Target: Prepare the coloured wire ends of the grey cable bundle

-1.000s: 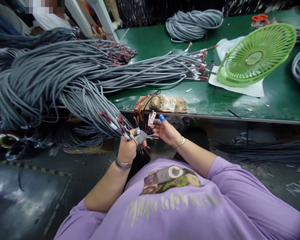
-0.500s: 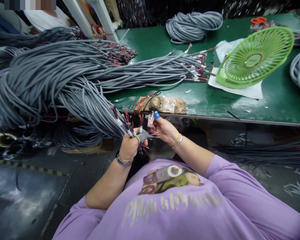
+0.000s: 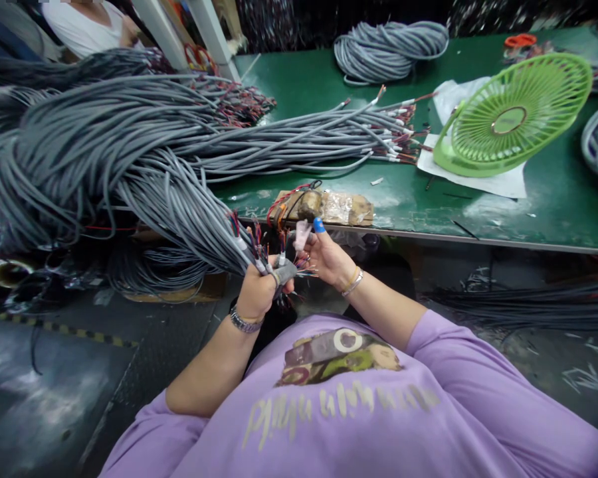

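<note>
My left hand is closed around a grey cable whose end points to the right. Thin coloured wires fan out from that end. More grey cables run down to this hand, with stripped ends of coloured wires standing up beside it. Close by, my right hand has a blue cover on its thumb, held apart from the fingers. A pale pink piece shows at its fingers, and I cannot tell whether it is a finger wrap. Its lower fingers are near the wires.
A large heap of grey cables covers the left of the green bench. A taped block lies at the front edge. To the right stands a green fan. A coiled cable lies behind, and a person is at the back left.
My right thumb has moved slightly right, away from the pale pink piece, which has turned a little. My left hand keeps its grip on the grey cable. The view has shifted slightly.
</note>
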Action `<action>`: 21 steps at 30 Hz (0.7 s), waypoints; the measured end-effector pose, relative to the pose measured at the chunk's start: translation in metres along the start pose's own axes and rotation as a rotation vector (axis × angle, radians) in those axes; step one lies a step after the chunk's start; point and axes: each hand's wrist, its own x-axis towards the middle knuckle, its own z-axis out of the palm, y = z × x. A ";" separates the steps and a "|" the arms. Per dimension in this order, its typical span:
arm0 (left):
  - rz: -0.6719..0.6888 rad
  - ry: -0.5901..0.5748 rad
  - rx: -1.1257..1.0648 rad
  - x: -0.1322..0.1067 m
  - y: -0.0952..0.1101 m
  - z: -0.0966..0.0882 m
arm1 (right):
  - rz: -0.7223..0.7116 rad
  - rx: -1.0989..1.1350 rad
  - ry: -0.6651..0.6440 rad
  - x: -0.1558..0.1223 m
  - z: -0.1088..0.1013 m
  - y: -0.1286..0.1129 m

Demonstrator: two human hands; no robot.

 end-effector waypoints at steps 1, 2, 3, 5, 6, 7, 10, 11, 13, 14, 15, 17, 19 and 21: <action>0.009 0.000 0.001 -0.002 0.001 -0.001 | 0.017 -0.015 -0.018 -0.001 0.000 -0.001; 0.021 0.001 0.001 -0.003 0.001 -0.002 | 0.029 -0.032 -0.034 -0.002 0.000 -0.002; 0.033 0.002 -0.001 -0.005 0.002 -0.002 | 0.040 -0.045 -0.043 -0.002 0.000 -0.002; 0.058 0.005 -0.013 -0.008 0.002 -0.003 | 0.041 -0.058 -0.046 -0.002 0.001 -0.004; 0.069 0.012 -0.020 -0.009 0.001 -0.003 | 0.031 -0.059 -0.041 -0.002 0.001 -0.004; 0.078 0.022 -0.023 -0.009 0.001 -0.003 | 0.014 -0.060 -0.034 -0.002 0.002 -0.004; 0.087 0.052 -0.006 -0.008 0.000 0.000 | -0.041 -0.060 -0.010 -0.002 0.002 -0.004; 0.085 0.060 -0.003 -0.007 0.000 0.001 | -0.046 -0.058 -0.005 -0.001 0.002 -0.004; 0.077 0.076 -0.013 -0.005 0.000 0.003 | -0.050 -0.051 0.001 0.000 0.001 -0.002; 0.071 0.082 -0.021 -0.004 0.000 0.004 | -0.055 -0.047 0.003 0.001 0.001 -0.001; 0.065 0.088 -0.028 -0.002 0.000 0.005 | -0.065 -0.041 0.004 0.003 0.000 0.000; 0.056 0.094 -0.035 0.000 0.000 0.006 | -0.075 -0.027 0.007 0.006 -0.001 0.004; 0.053 0.095 -0.037 0.001 0.000 0.006 | -0.048 -0.002 0.004 0.009 -0.001 0.006; 0.051 0.096 -0.039 0.002 -0.001 0.007 | -0.010 0.031 -0.006 0.011 -0.001 0.008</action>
